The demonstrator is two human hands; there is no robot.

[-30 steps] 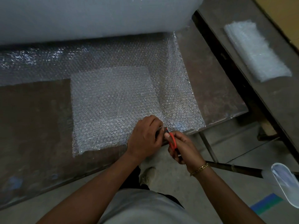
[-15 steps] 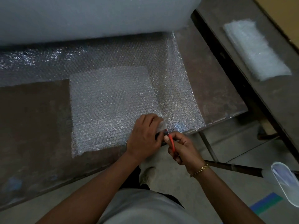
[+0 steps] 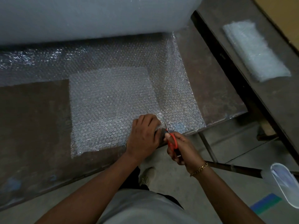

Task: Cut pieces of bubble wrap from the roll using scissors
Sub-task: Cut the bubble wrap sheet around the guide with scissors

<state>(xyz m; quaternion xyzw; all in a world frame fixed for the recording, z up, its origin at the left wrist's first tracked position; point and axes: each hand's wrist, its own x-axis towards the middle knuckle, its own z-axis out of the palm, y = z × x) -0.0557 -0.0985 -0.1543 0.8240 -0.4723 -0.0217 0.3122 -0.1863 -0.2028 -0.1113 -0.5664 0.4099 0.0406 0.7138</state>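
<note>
A big roll of bubble wrap [image 3: 90, 16] lies across the back of the brown table [image 3: 32, 120]. Its unrolled sheet [image 3: 176, 97] runs forward to the front edge. On the sheet lies a whiter folded-over layer of bubble wrap [image 3: 110, 107]. My left hand [image 3: 143, 135] pinches the near edge of that layer by the cut line. Just to its right, my right hand [image 3: 179, 149] grips red-handled scissors [image 3: 172, 141]. Their blade tips sit at the sheet's front edge, mostly hidden by my fingers.
A stack of cut bubble wrap pieces [image 3: 255, 50] lies on a second dark table [image 3: 275, 101] at the right. A metal bar [image 3: 233, 168] juts out under my right wrist. A clear plastic object [image 3: 286, 185] hangs at the right edge. Concrete floor with blue-green tape [image 3: 267, 204] lies below.
Both hands have stayed at the sheet's front edge. The scissors' blades have nudged slightly forward into the edge, and my left fingers have shifted a little on the wrap.
</note>
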